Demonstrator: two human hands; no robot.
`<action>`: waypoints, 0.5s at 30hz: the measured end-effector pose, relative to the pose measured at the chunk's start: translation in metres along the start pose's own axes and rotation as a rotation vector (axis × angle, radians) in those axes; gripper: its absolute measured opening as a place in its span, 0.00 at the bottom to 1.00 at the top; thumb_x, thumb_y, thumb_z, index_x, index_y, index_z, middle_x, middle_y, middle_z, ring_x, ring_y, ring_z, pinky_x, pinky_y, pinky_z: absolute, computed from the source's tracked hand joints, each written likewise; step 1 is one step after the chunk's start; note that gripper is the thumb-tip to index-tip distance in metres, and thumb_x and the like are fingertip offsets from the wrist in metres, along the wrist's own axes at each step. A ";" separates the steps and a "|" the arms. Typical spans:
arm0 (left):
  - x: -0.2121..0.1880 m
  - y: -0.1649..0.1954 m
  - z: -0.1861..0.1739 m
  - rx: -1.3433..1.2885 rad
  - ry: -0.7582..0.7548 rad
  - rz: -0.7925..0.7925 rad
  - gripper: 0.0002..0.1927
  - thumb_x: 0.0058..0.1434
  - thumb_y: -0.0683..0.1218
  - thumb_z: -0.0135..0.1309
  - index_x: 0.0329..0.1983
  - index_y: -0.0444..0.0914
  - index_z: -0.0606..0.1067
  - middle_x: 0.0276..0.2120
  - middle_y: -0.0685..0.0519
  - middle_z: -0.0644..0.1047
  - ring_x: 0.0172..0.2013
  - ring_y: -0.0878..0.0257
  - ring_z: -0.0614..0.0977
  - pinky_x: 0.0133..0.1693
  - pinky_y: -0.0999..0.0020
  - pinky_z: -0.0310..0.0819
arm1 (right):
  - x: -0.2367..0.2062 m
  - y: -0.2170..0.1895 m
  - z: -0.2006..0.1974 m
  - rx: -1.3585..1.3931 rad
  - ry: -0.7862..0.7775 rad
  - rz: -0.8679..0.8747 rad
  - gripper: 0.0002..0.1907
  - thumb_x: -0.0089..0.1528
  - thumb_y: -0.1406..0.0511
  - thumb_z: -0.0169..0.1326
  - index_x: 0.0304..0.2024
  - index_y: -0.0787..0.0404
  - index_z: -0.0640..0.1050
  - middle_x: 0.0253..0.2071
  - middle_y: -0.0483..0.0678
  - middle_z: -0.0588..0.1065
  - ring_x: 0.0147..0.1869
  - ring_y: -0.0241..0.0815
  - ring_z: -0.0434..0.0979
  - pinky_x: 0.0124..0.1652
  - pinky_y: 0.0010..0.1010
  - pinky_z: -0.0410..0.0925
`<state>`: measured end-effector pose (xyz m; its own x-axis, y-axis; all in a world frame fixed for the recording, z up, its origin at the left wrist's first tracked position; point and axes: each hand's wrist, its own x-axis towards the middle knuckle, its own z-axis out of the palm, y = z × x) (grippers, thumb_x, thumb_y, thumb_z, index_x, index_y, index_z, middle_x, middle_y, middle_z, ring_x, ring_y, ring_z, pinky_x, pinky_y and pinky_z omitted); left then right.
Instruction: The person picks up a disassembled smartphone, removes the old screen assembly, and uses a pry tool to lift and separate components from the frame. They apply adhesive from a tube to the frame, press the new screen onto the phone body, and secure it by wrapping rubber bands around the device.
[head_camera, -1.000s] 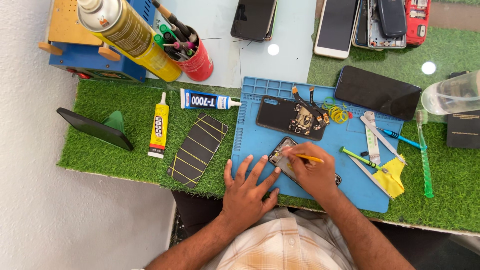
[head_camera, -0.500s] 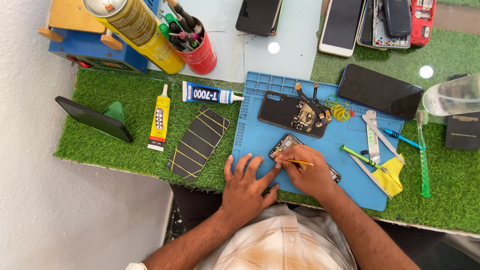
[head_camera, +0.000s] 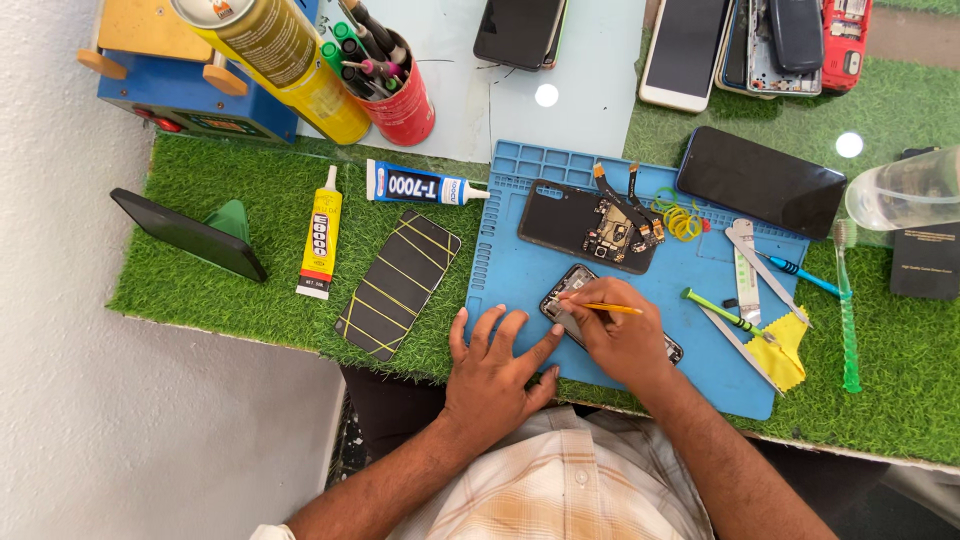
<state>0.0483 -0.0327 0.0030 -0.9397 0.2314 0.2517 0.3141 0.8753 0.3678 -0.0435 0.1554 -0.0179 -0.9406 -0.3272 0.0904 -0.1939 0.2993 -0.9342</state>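
An opened phone (head_camera: 566, 292) lies on the blue work mat (head_camera: 510, 260), partly hidden under my hands. My right hand (head_camera: 622, 340) rests on it and grips a thin orange-handled tool (head_camera: 610, 308) whose tip touches the phone's upper left part. My left hand (head_camera: 493, 372) lies flat on the mat's near edge with fingers spread, its index finger against the phone's lower left side. A second opened phone (head_camera: 590, 225) with loose flex cables lies further back on the mat.
A phone wrapped in yellow rubber bands (head_camera: 398, 284) and two glue tubes (head_camera: 322, 235) lie on the green turf at left. Tweezers (head_camera: 745, 268), small screwdrivers (head_camera: 722, 310), a yellow cloth (head_camera: 785, 350) sit at right. A red tool cup (head_camera: 400, 95) stands behind.
My right hand has shifted slightly up the phone with the tool tip moved toward its upper left. The left hand stays flat beside it.
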 end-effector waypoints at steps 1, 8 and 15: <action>0.000 0.000 -0.001 -0.005 -0.005 -0.003 0.25 0.61 0.57 0.61 0.61 0.51 0.77 0.57 0.48 0.65 0.64 0.49 0.63 0.65 0.34 0.49 | -0.001 0.001 -0.001 0.079 0.012 0.047 0.04 0.63 0.74 0.59 0.37 0.65 0.75 0.40 0.49 0.80 0.48 0.38 0.85 0.46 0.26 0.78; 0.005 0.003 -0.012 -0.094 0.019 -0.035 0.23 0.61 0.53 0.61 0.60 0.50 0.77 0.58 0.50 0.69 0.63 0.50 0.66 0.65 0.33 0.45 | -0.027 -0.005 -0.053 0.500 0.262 0.009 0.11 0.68 0.73 0.59 0.49 0.63 0.71 0.49 0.59 0.79 0.57 0.46 0.83 0.56 0.34 0.76; 0.034 -0.004 -0.016 -0.282 -0.013 -0.178 0.22 0.65 0.46 0.58 0.62 0.40 0.76 0.50 0.51 0.74 0.54 0.55 0.72 0.61 0.46 0.54 | -0.086 -0.026 -0.093 0.109 0.466 0.113 0.22 0.76 0.54 0.45 0.56 0.66 0.76 0.48 0.58 0.80 0.44 0.41 0.81 0.46 0.31 0.74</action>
<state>0.0168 -0.0354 0.0242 -0.9844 0.0921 0.1500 0.1676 0.7512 0.6384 0.0169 0.2595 0.0313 -0.9835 0.1454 0.1077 -0.0763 0.2063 -0.9755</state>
